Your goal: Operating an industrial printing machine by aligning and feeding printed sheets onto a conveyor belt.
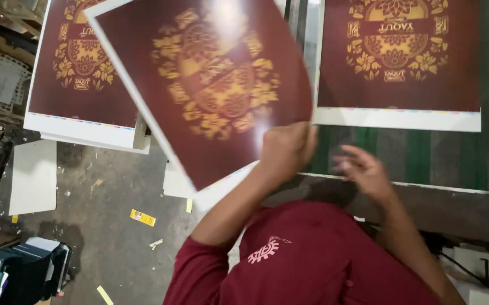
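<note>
My left hand (287, 149) grips the lower right edge of a large printed sheet (210, 85), dark red with a gold floral ornament and a white margin. The sheet is lifted, tilted and blurred by motion. My right hand (363, 169) hovers just to its right with fingers spread and nothing in it, over a green striped table top (420, 155). A stack of the same sheets (80, 85) lies at the upper left, partly hidden by the lifted sheet. Another such stack (397, 62) lies at the upper right.
A grey concrete floor (109, 226) at lower left carries small yellow paper scraps (143, 217) and a white sheet (32, 178). Dark boxes and bundles (24, 271) sit in the bottom left corner. Wooden slats (1, 34) show at far upper left.
</note>
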